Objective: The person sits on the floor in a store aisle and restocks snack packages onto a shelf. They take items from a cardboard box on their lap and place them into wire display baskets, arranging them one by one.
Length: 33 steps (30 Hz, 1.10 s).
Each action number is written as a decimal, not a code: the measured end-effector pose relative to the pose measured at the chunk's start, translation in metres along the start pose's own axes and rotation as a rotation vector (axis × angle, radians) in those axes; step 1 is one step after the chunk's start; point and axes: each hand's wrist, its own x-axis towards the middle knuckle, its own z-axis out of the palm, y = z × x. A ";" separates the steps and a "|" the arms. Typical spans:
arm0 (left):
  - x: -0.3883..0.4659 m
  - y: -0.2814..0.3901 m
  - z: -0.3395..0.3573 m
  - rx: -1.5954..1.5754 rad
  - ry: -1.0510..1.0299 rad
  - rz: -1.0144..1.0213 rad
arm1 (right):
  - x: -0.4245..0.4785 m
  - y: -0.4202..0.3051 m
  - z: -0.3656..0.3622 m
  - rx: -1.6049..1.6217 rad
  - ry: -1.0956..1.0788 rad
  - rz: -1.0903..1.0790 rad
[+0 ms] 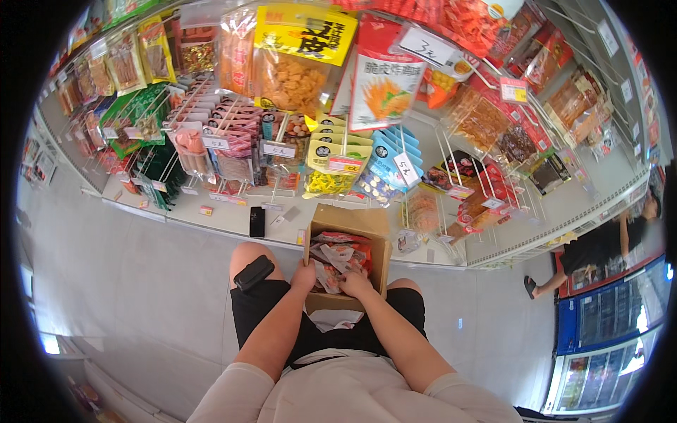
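Observation:
An uncovered cardboard box point(381, 254) rests between my knees, holding several red and clear plastic snack packets point(344, 251). My left hand point(304, 276) grips the box's left wall, with the fingertips at its rim. Inside the box, my right hand point(355, 281) touches the packets at the near side with bent fingers. Whether it has taken hold of one is unclear, since the hand covers that spot. White crumpled paper or plastic point(336, 319) lies below the box's near flap, close to my lap.
A white shelf base point(211, 217) runs before me, a black phone point(257, 222) lying on it. Above hang hooks of bagged snacks point(301, 63) with price tags. A black case point(254, 272) sits on my left thigh. At right, a person point(592, 251) stands near blue-framed coolers point(568, 327).

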 end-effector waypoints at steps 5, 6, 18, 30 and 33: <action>0.010 -0.008 0.007 0.004 0.056 0.067 | -0.005 0.006 -0.002 -0.047 -0.039 0.055; 0.007 -0.004 0.005 0.004 0.040 0.058 | -0.009 0.006 0.003 -0.032 0.053 0.032; -0.006 0.007 -0.002 -0.028 0.017 0.024 | -0.034 0.010 -0.022 0.311 0.725 -0.309; 0.012 -0.011 0.007 -0.003 0.074 0.111 | -0.056 -0.020 -0.112 1.220 0.720 -0.253; 0.008 -0.014 0.010 -0.014 0.070 0.108 | -0.072 -0.038 -0.175 1.245 0.723 -0.328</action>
